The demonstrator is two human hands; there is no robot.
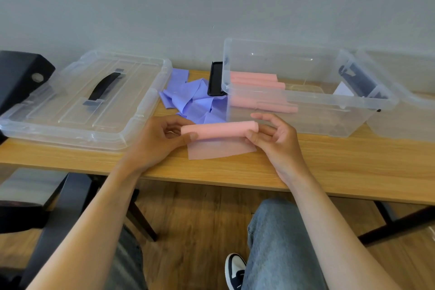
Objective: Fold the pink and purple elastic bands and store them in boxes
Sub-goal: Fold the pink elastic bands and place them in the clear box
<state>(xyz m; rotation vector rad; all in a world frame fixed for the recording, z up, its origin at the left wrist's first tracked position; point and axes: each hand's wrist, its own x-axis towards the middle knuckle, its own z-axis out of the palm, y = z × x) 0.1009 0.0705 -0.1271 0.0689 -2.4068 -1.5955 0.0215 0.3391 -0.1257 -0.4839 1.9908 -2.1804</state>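
Observation:
A pink elastic band (220,130) lies partly rolled on the wooden table (329,167), its loose flat end spread toward me. My left hand (162,139) pinches the roll's left end between thumb and fingers. My right hand (275,139) holds the right end, thumb under and fingers curled over it. Behind the roll, a heap of purple bands (193,99) lies crumpled. A clear plastic box (306,101) stands open at the right with several rolled pink bands (256,88) inside.
The box's clear lid (77,99) with a black handle lies flat at the left. A black latch (215,80) sticks out from the box's left end. Another clear container (404,101) is at the far right. A dark chair (21,77) stands left.

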